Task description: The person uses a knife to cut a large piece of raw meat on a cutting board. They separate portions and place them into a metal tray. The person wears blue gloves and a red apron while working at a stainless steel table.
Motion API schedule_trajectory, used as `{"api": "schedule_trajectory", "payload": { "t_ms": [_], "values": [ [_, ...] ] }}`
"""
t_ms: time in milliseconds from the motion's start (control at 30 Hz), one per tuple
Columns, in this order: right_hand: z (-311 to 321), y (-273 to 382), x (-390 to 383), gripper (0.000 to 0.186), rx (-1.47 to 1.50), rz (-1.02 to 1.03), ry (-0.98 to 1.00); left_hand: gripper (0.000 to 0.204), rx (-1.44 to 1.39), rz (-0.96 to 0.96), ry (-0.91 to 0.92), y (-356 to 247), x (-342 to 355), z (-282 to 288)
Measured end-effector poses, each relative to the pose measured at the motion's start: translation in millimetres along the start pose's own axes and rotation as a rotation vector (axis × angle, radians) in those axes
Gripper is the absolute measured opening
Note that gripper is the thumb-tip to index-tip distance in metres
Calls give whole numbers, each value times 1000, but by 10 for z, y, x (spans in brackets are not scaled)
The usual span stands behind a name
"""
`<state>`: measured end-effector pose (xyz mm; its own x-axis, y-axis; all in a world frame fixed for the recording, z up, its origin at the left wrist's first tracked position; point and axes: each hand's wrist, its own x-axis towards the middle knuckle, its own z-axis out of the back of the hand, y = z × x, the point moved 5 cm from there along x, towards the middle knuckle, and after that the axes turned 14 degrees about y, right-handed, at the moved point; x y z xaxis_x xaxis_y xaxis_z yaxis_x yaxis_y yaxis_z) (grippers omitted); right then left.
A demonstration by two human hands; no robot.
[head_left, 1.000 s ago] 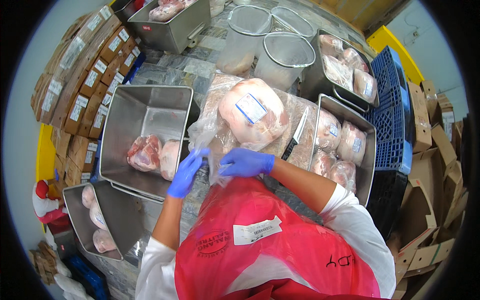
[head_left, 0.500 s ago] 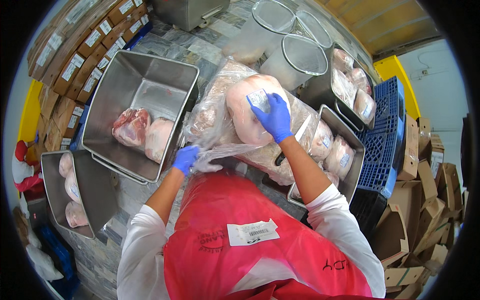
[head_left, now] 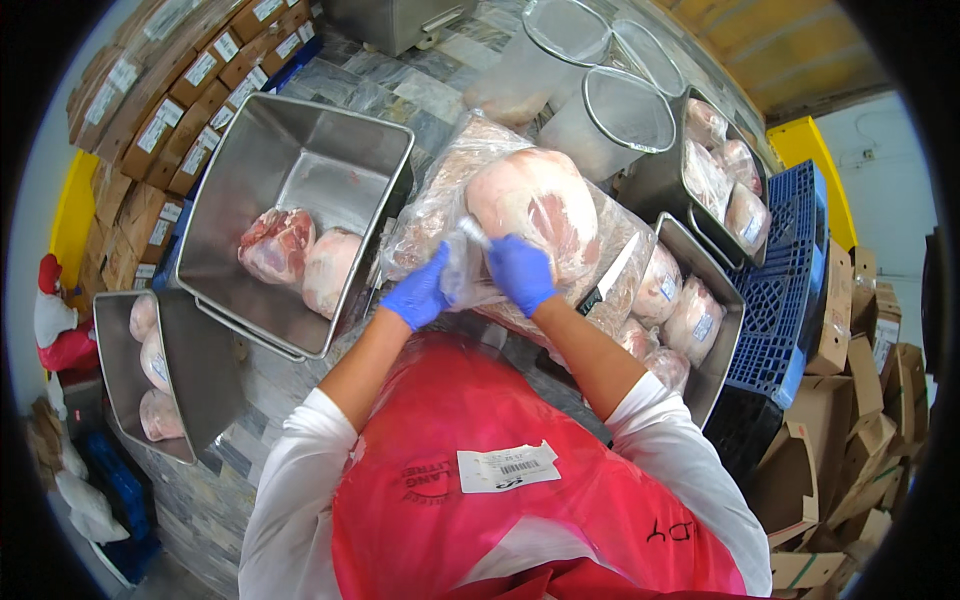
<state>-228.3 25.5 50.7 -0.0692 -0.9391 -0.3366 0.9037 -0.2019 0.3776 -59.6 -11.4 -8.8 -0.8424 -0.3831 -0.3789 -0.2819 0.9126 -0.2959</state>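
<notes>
A large pale piece of meat [head_left: 535,205], unwrapped, rests on a work surface covered with clear film [head_left: 430,205]. Crumpled clear plastic wrap [head_left: 462,262] is bunched beside its lower left side. In a blue glove, my left hand [head_left: 420,288] is closed on this wrap. My right hand [head_left: 520,272], also gloved in blue, lies against the meat's near edge, its fingers closed on the upper part of the wrap; its fingertips are partly hidden. Right of the meat lies a knife [head_left: 612,268] with a black handle, its blade pointing away from me.
A steel tub [head_left: 215,195] on the left holds two bare pieces of meat [head_left: 273,245]. Wrapped pieces fill a tub [head_left: 725,350] on the right. Round bins with clear liners [head_left: 625,110], a blue pallet [head_left: 785,280] and cardboard boxes [head_left: 800,480] stand around. Another person [head_left: 58,320] is far left.
The wrap and its label have come off the meat's top, now bare. My right hand has moved down and left to the bunched wrap; my left hand has shifted right and up.
</notes>
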Motion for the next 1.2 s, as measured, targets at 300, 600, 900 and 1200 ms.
{"api": "schedule_trajectory", "payload": {
  "t_ms": [300,600,900,1200],
  "values": [
    [-75,-8,-250,41,492,-34,-25,28,749,-170,-452,-49,661,730],
    [235,-1327,-652,90,332,-209,-423,39,25,-285,-236,101,1274,327],
    [327,-1427,-660,78,1140,-166,-277,25,1766,-377,-254,-648,600,-974],
    [1040,-1034,-623,79,387,107,-392,31,2050,-471,-417,-1809,-927,-1827]
  ]
}}
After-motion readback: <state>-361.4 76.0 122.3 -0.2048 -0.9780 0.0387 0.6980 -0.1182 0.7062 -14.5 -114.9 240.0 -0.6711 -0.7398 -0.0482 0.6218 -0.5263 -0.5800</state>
